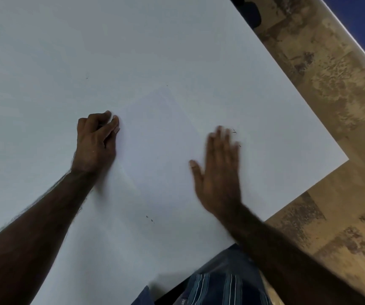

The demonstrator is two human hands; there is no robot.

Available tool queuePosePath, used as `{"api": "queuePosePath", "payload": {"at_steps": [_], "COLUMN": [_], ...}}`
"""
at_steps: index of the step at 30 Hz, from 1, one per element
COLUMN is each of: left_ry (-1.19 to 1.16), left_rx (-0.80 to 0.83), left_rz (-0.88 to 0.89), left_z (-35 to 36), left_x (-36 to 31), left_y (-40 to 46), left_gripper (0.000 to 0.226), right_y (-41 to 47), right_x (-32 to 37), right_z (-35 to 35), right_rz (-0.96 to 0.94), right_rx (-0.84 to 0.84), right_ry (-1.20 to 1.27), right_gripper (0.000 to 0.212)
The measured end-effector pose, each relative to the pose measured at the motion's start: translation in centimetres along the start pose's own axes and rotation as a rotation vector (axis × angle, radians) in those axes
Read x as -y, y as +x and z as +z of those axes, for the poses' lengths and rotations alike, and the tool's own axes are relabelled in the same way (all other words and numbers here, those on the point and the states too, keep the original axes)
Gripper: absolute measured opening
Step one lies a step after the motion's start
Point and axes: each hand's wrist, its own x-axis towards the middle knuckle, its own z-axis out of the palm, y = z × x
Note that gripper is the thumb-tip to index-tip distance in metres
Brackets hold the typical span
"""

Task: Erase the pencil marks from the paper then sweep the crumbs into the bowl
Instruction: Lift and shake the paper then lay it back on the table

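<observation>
A white sheet of paper (166, 155) lies on the white table (67, 51); its edges barely show and no pencil marks stand out on it. My left hand (96, 142) rests at the sheet's left side with its fingers curled; nothing shows inside them. My right hand (219, 172) is flat with straight fingers, blurred, low over the sheet's right side. Thin dark eraser crumbs (234, 131) lie just past its fingertips. Two more dark specks (150, 219) sit near the front of the sheet. No bowl and no eraser are in view.
The table's right edge and front right corner (346, 159) are close to my right hand. Beyond them is mottled brown floor (331, 95). My lap in blue striped cloth (221, 287) shows below the table's front edge.
</observation>
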Motion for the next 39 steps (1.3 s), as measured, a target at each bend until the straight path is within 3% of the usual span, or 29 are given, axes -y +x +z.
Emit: {"api": "queuePosePath", "payload": {"at_steps": [4,6,14,20,25,28,35,39], "left_ry": [0.017,0.032,-0.007,0.021,0.062,0.059,0.048,-0.173], "left_rx": [-0.005,-0.002,-0.001,0.064,0.161,0.227,0.332,0.246], "left_rz": [0.034,0.047,0.061,-0.114,-0.444,-0.595,-0.733,-0.778], "left_z": [-0.2,-0.3,-0.4,-0.5,-1.3,-1.7,-3.6,-4.7], "left_x": [0.0,0.0,-0.3,-0.8,-3.1,-4.6,-6.9,-8.4], "left_y": [0.1,0.2,-0.2,-0.1,0.7,1.8,4.0,3.9], "left_gripper": [0.031,0.033,0.032,0.031,0.072,0.083,0.058,0.033], "right_y": [-1.8,-2.3,-0.9,-1.5,-1.4,-1.2,-0.3,1.3], "right_x": [6.9,7.3,-3.2,-6.1,-5.8,-5.7,-4.5,-3.7], "right_z": [2.2,3.0,1.5,0.6,0.3,-0.3,-2.8,-4.5], "right_rz": [-0.413,-0.491,-0.246,-0.226,-0.222,-0.219,-0.146,-0.054], "right_rx": [0.143,0.187,0.100,0.111,0.132,0.159,0.273,0.283], "right_ry": [0.103,0.033,-0.082,-0.139,-0.122,-0.119,-0.088,0.046], "right_gripper": [0.085,0.087,0.084,0.084,0.085,0.086,0.086,0.088]}}
